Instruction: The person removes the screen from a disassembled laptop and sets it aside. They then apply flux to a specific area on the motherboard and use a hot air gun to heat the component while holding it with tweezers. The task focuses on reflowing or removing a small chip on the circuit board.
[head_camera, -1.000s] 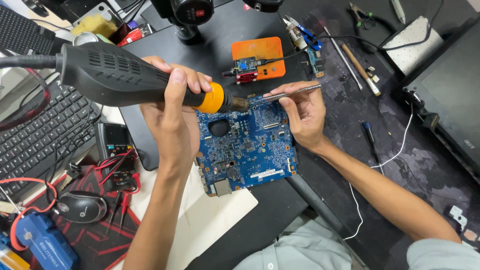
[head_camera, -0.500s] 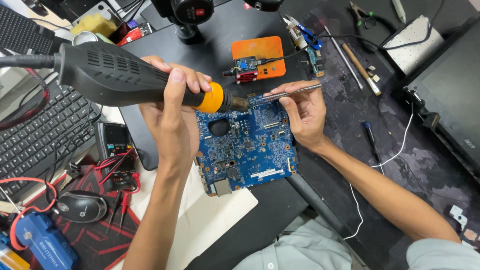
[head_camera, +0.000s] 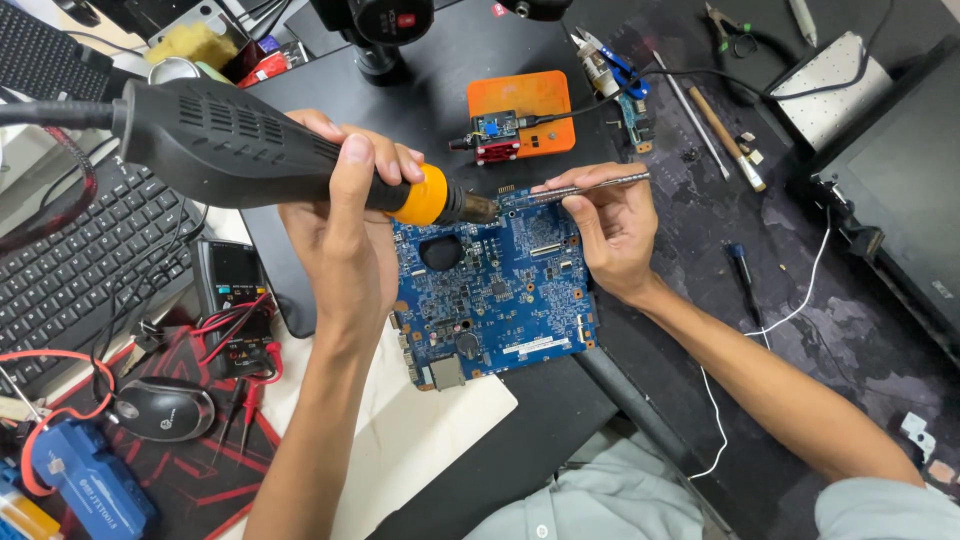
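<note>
We worked over a dark workbench (head_camera: 880, 330), stained and scuffed on the right, with a pale mat (head_camera: 420, 440) lying at the near left under the board's corner. The blue laptop motherboard (head_camera: 500, 295) lay flat at the middle, its surface crowded with small chips, a round dark cut-out and a silver connector at its near edge.

Our left hand (head_camera: 345, 220) was wrapped firmly around a black, ribbed hot-air handpiece (head_camera: 230, 145) with an orange collar, its metal nozzle (head_camera: 478, 208) pointing right at the board's far edge. Our right hand (head_camera: 610, 225) pinched slim metal tweezers (head_camera: 590, 187), their tips meeting the board just beside the nozzle. The two hands stayed apart, on either side of the board.

Far behind sat an orange pad (head_camera: 530, 100) carrying a small module. A black keyboard (head_camera: 80, 260), a multimeter (head_camera: 235, 305) with red leads and a mouse (head_camera: 165, 408) crowded the left. On the right a thin white wire (head_camera: 790, 310) crossed open bench, the freest room near the board.
</note>
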